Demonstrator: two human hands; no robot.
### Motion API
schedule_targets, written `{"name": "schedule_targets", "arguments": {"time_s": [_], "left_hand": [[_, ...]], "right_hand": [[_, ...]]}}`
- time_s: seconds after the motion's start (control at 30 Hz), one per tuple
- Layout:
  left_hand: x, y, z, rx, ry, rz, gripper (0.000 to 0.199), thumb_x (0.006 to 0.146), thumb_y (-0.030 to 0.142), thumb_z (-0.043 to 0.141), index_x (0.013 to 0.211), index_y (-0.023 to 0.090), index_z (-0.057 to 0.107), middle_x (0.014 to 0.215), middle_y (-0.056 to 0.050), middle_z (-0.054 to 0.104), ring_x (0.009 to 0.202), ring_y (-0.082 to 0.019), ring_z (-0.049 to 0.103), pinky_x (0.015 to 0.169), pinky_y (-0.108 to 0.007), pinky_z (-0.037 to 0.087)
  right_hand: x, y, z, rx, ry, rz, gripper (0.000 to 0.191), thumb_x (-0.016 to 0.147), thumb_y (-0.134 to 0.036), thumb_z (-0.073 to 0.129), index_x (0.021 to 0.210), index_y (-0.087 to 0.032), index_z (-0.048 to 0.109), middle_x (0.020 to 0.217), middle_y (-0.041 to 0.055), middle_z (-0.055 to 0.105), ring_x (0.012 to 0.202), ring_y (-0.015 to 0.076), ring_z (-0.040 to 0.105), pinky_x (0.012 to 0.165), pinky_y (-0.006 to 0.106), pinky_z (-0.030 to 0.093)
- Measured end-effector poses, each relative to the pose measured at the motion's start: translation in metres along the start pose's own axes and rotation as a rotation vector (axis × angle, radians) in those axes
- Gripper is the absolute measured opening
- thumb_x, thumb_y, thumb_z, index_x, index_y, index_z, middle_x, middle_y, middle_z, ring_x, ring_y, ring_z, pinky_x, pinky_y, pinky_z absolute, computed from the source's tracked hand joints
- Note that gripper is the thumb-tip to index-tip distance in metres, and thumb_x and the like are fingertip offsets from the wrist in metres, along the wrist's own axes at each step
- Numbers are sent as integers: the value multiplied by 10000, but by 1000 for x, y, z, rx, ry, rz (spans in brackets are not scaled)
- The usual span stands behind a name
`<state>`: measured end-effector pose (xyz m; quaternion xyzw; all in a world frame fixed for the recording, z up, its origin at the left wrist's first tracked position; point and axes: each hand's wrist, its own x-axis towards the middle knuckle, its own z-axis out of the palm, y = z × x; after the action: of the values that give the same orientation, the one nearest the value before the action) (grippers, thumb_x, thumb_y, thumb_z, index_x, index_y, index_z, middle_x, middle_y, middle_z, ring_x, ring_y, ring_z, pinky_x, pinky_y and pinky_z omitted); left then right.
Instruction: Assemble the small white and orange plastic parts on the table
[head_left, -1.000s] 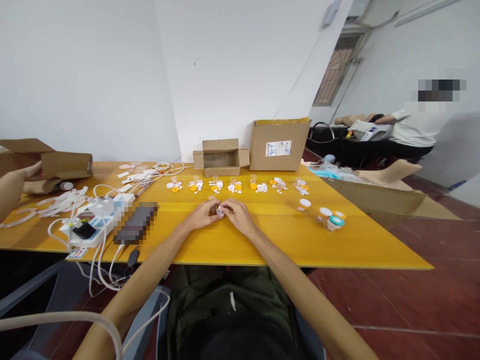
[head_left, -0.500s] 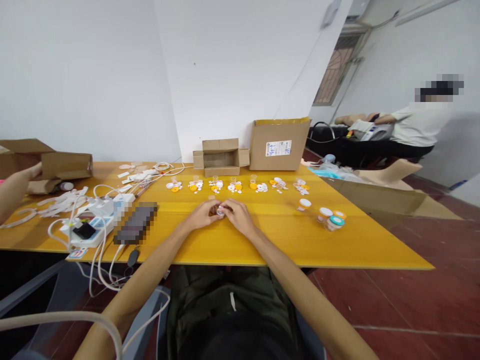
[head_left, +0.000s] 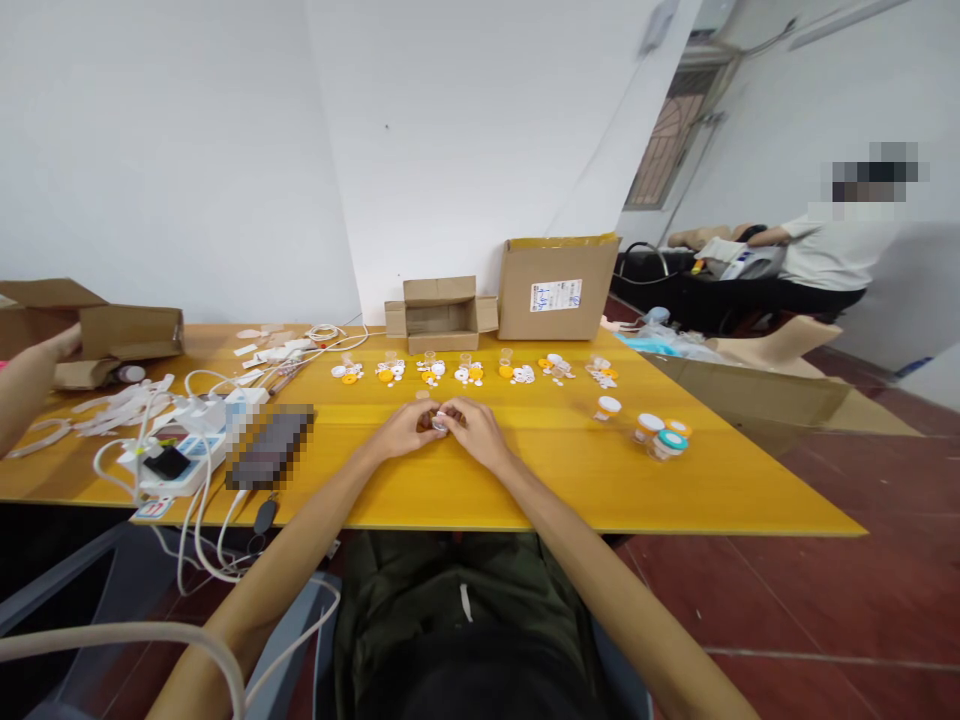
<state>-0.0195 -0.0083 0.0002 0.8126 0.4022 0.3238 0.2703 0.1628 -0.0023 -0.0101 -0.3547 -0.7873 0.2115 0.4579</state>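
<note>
Both my hands meet over the middle of the table. My left hand and my right hand are closed around a small clear-and-white plastic piece, mostly hidden by the fingers; it looks like part of a small jar. Just behind the fingertips is a small pale round piece. Farther back, a row of small heaps holds clear cups, orange lids and white discs. To the right stand several lidded clear jars: one with a white lid, one with a teal lid.
An open small carton and a larger cardboard box stand against the wall. Leftward lie a phone, a power strip and cables. Another person's arm reaches into a box; a person sits far right.
The view has shifted very slightly. My hands stay together on the small plastic piece, with little visible movement.
</note>
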Motion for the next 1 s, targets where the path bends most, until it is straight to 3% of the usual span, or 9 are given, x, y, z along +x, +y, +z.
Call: {"name": "schedule_targets", "arguments": {"time_s": [0.3, 0.5, 0.7, 1.0], "left_hand": [[1, 2, -1, -114, 57, -7, 297, 807, 369, 706, 1025, 168, 692, 831, -6, 633, 715, -139, 555, 688, -264, 486], [3, 3, -2, -275, 141, -38, 338, 774, 359, 763, 1042, 167, 687, 985, -51, 720, 862, -172, 659, 821, -309, 544], [3, 4, -4, -341, 163, -71, 363, 746, 377, 786, 1014, 168, 661, 949, -50, 717, 862, -175, 670, 829, -323, 552], [4, 4, -4, -341, 168, -57, 371, 732, 379, 809, 1003, 180, 654, 968, -42, 706, 875, -172, 663, 813, -305, 537]], "right_hand": [[4, 12, -1, 188, 70, 104, 264, 919, -447, 574, 817, -230, 684, 817, 21, 735, 765, 187, 653, 739, 294, 517], [6, 18, 2, 586, -25, 352, 347, 810, -568, 695, 835, -222, 688, 807, 20, 726, 745, 183, 683, 705, 313, 582], [5, 14, -1, 935, -110, 494, 376, 645, -445, 889, 896, -227, 713, 950, 42, 757, 842, 188, 722, 837, 374, 618], [5, 18, 1, 971, -99, 516, 385, 572, -393, 935, 839, -216, 721, 928, 43, 768, 846, 180, 720, 852, 355, 608]]}}
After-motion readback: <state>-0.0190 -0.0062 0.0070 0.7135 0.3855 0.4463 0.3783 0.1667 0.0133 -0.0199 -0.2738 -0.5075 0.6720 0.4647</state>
